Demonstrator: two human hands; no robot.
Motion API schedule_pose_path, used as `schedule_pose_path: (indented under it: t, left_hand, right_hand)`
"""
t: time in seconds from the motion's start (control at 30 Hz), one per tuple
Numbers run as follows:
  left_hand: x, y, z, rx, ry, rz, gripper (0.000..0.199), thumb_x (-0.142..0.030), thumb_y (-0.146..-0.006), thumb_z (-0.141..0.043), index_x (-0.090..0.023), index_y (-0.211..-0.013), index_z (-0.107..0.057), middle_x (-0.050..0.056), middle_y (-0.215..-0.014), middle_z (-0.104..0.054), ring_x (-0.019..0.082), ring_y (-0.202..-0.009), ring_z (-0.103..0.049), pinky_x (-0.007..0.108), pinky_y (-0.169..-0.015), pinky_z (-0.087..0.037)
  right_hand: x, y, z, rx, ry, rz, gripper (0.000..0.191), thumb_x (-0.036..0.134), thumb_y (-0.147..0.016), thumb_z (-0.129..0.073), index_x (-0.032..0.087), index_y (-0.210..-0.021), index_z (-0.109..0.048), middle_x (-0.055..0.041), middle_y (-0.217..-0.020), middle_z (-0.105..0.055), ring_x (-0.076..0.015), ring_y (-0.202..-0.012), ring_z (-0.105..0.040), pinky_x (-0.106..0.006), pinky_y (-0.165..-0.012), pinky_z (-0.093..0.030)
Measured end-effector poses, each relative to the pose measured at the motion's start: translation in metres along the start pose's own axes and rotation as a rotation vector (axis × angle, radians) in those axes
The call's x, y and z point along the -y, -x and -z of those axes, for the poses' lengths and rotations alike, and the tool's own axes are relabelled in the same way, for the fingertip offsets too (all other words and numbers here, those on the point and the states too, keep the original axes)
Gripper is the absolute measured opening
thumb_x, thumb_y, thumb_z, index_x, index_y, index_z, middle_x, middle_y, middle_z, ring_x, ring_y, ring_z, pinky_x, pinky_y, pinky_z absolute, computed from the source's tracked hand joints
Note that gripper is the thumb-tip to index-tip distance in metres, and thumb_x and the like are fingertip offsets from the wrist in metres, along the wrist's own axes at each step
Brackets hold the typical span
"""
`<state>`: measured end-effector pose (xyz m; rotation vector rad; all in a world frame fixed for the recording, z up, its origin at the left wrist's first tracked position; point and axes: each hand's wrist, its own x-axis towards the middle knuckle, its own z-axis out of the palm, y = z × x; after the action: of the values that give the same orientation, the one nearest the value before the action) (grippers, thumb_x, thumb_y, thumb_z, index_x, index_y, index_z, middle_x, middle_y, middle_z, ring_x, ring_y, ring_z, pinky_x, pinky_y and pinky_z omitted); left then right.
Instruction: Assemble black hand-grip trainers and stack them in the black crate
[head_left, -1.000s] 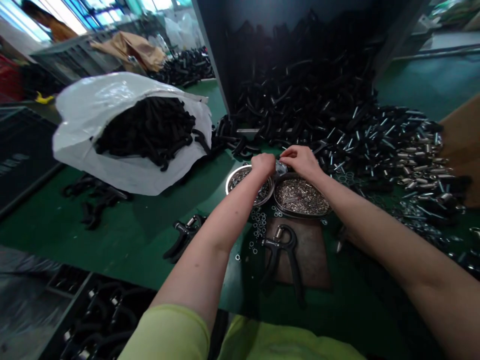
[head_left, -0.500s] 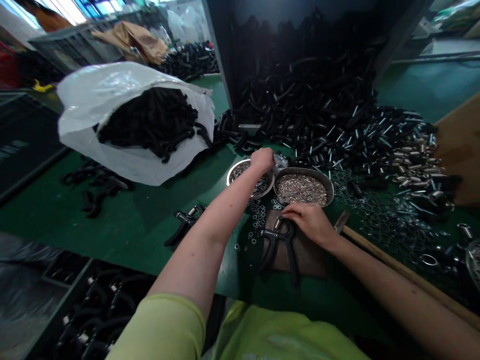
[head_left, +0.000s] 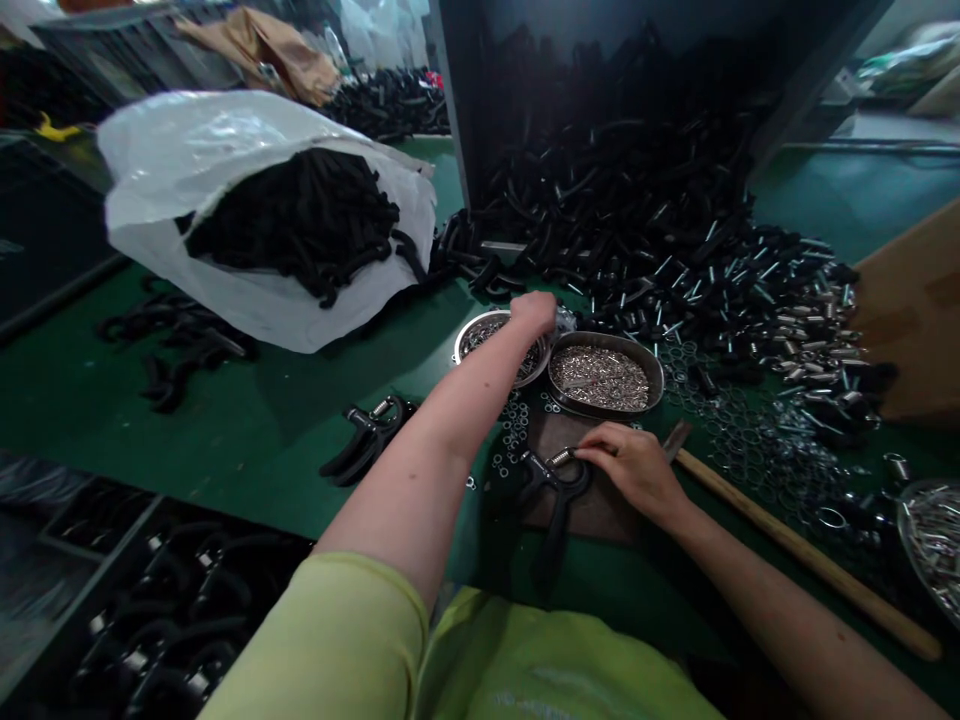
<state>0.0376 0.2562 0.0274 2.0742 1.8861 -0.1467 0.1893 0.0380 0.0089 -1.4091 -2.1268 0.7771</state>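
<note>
My right hand (head_left: 628, 465) is closed, thumb and fingertips pinching the top of a black hand grip strengthener (head_left: 553, 490) beside its small coil spring (head_left: 561, 457). The strengthener lies partly over a brown board (head_left: 611, 515), handles toward me. My left arm stretches across to a round metal bowl (head_left: 474, 338) of small metal parts. At that bowl's far right rim is my left hand (head_left: 534, 312); its fingers are hidden behind the back of the hand. An oval metal tin (head_left: 654, 372) full of tiny silvery pieces stands between my hands. Another strengthener (head_left: 361, 440) lies left of my left forearm.
A hammer (head_left: 802, 545) lies to the right of my right hand. Black handles pile up at the back, with springs (head_left: 821, 325) and rings (head_left: 731, 435) at right. A white sack (head_left: 150, 200) of handles, a cardboard box (head_left: 911, 310) and another parts bowl (head_left: 907, 530) flank the space.
The strengthener has turned under my right hand, its spring now leaning further right. My right hand has shifted slightly right and down. My left hand stays at the round bowl.
</note>
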Motion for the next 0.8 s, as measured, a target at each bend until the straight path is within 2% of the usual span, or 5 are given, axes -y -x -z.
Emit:
schedule_pose_path:
  t: [0.2,0.37,0.63,0.8]
  left_hand:
    - [0.006,0.002,-0.004,-0.081,0.004,-0.006,0.042,-0.027,-0.076,-0.065,-0.014,-0.116,-0.063,0.018,-0.117,-0.063,0.027,-0.111,-0.058,0.032,-0.093,-0.046]
    - [0.007,-0.004,-0.005,-0.108,0.003,0.012,0.040,-0.025,-0.077,-0.063,-0.013,-0.115,-0.063,0.019,-0.116,-0.063,0.028,-0.108,-0.060,0.034,-0.090,-0.048]
    - [0.005,-0.013,-0.004,-0.061,-0.021,-0.002,0.044,-0.027,-0.071,-0.070,-0.016,-0.114,-0.064,0.016,-0.114,-0.065,0.027,-0.109,-0.060,0.032,-0.090,-0.048]
    - [0.006,-0.013,-0.004,-0.038,-0.033,-0.036,0.045,-0.025,-0.071,-0.069,-0.017,-0.115,-0.063,0.016,-0.117,-0.064,0.026,-0.110,-0.059,0.032,-0.090,-0.048]
  right_hand:
    - [0.000,-0.001,0.001,0.050,0.019,0.039,0.007,0.014,-0.079,-0.065,0.019,-0.074,-0.068,-0.0009,-0.077,-0.067,-0.0156,-0.075,-0.063,-0.027,-0.070,-0.046]
    - [0.000,-0.006,-0.001,0.092,0.069,0.047,0.007,0.016,-0.080,-0.064,0.019,-0.075,-0.069,-0.0016,-0.077,-0.067,-0.0157,-0.075,-0.062,-0.026,-0.069,-0.045]
    - [0.008,-0.017,0.002,0.231,0.252,0.022,0.007,0.018,-0.082,-0.062,0.017,-0.077,-0.067,-0.0047,-0.080,-0.066,-0.0185,-0.078,-0.061,-0.028,-0.069,-0.041]
    - [0.009,-0.032,0.004,0.333,0.220,-0.091,0.006,0.018,-0.073,-0.068,0.019,-0.070,-0.063,-0.0005,-0.068,-0.064,-0.0167,-0.066,-0.058,-0.025,-0.057,-0.034]
